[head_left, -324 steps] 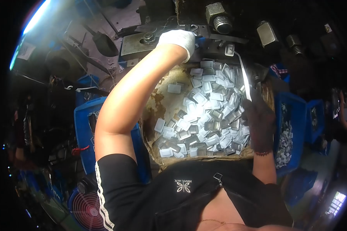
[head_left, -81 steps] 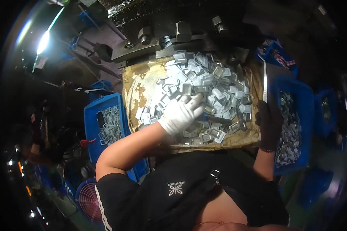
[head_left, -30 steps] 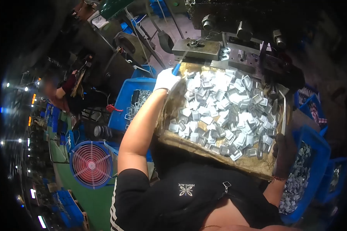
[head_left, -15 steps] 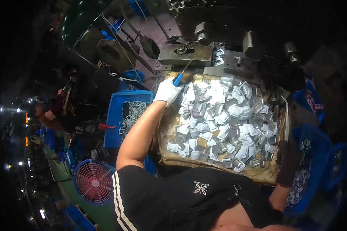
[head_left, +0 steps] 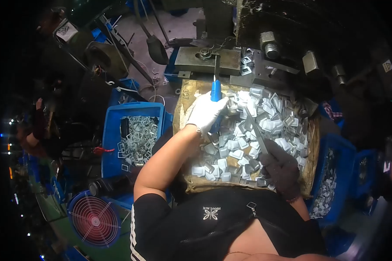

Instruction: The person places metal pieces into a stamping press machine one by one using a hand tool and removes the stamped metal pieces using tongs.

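My left hand (head_left: 203, 112), in a white glove, is closed round a blue-handled tool (head_left: 216, 90) with a narrow metal blade. The blade points away from me, over the front of a steel block (head_left: 187, 61) with a bolt on top. In a dark glove, my right hand (head_left: 281, 167) grips a long, thin metal bar (head_left: 258, 132), whose far end reaches into the pile. Both hands are over a heap of small pale, tray-shaped metal pieces (head_left: 237, 154) on a worn cardboard-lined surface (head_left: 187, 98).
On the left, a blue bin (head_left: 111, 130) holds small rectangular frames (head_left: 137, 141). Another blue bin (head_left: 342, 174) with metal pieces stands at right. A fan (head_left: 95, 222) is low on the left. Large bolts (head_left: 271, 45) hang from dark machinery overhead. Another person (head_left: 32, 135) is at far left.
My right hand has moved left from the surface's right edge to over the pile, bringing the bar. My left hand's tool has turned more upright in the view. The camera view has shifted.
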Available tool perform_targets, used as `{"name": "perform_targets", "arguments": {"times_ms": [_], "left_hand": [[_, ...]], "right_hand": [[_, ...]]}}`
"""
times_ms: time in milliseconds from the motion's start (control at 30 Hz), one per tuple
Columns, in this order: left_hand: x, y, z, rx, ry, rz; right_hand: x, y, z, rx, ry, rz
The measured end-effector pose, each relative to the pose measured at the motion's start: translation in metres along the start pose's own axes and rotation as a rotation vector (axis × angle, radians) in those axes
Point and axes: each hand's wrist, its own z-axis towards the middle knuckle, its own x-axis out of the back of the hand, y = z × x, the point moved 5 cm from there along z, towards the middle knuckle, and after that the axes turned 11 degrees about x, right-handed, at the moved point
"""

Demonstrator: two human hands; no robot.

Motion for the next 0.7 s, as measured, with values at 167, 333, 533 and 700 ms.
{"name": "perform_targets", "arguments": {"times_ms": [167,333,533,700], "left_hand": [[0.003,-0.01,0.026,-0.079,0.009,-0.007],[-0.004,-0.012,0.029,-0.051,-0.084,-0.14],[-0.005,0.001,0.021,0.146,-0.184,0.067],[-0.005,0.052,0.065,-0.428,0.015,1.1]], "right_hand": [[0.005,-0.009,0.01,0.085,0.062,-0.177],[0.006,0.0,0.01,-0.029,0.019,-0.073],[0.016,-0.005,0.007,-0.087,0.182,-0.163],[0.053,0.004,0.011,0.095,0.364,-0.097]]}}
